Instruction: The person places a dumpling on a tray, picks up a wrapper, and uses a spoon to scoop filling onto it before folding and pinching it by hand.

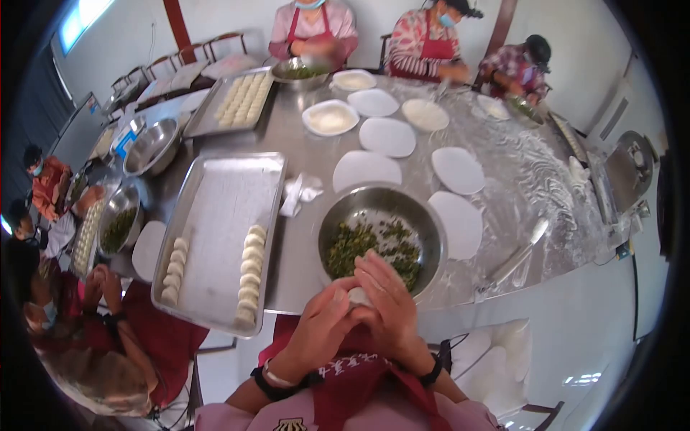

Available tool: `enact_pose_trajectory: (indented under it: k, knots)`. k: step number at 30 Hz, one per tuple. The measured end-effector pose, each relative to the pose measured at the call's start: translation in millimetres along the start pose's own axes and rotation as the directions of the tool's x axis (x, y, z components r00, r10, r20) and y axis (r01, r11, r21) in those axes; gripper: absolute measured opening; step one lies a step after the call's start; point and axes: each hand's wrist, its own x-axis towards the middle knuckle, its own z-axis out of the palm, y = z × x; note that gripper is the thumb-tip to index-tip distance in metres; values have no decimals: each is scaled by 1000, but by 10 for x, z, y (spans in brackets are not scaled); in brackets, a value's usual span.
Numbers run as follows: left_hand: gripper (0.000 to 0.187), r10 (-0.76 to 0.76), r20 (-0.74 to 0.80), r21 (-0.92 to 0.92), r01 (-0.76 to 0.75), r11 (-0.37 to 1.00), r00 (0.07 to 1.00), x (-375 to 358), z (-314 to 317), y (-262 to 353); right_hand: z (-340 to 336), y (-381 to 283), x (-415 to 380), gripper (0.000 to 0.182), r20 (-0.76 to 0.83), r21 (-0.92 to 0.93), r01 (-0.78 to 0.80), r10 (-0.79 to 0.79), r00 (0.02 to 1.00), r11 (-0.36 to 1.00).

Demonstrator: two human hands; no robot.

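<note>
Both my hands meet over the near rim of a metal bowl (438, 244) that holds chopped green filling (350, 248). Between them shows a small piece of white dough (358, 296). My left hand (327, 323) curls round it from the left, and my right hand (388, 302) cups it from the right with its fingers pointing up. Most of the dough is hidden by the fingers. Left of the bowl lies a metal tray (215, 215) with a short row of dumplings (175, 273) on its left side and a longer row (250, 276) on its right.
White plates (366, 171) lie behind and right of the bowl. A crumpled cloth (300, 192) sits beside the tray. Flour and a long tool (514, 262) are at the right. Co-workers (313, 32) work across the table, and another person (108, 309) sits close at my left.
</note>
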Motion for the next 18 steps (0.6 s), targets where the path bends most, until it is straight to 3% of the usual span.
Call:
enact_pose_trajectory:
  k: [2,5,8,14,17,18]
  knots:
    - [53,55,-37,60,-53,997,998,34,62,-20,16,110,-26,53,30,-65,84,-83,996,994]
    - [57,11,-56,-158,-20,987,998,84,41,-63,63,111,-4,50,26,-100,59,-56,998,993]
    - [61,60,26,-157,-55,986,998,152,-6,-35,117,99,17,48,-82,2,-40,40,996,999]
    - [60,40,-49,-233,-51,971,998,220,-39,-52,120,254,40,56,26,-77,-1,3,1000,997]
    - [55,-7,-91,309,35,951,996,272,-23,112,164,270,60,55,34,-46,-78,80,996,996]
    - [54,13,-64,254,4,967,998,274,-63,88,169,267,69,53,34,-25,-87,88,996,996]
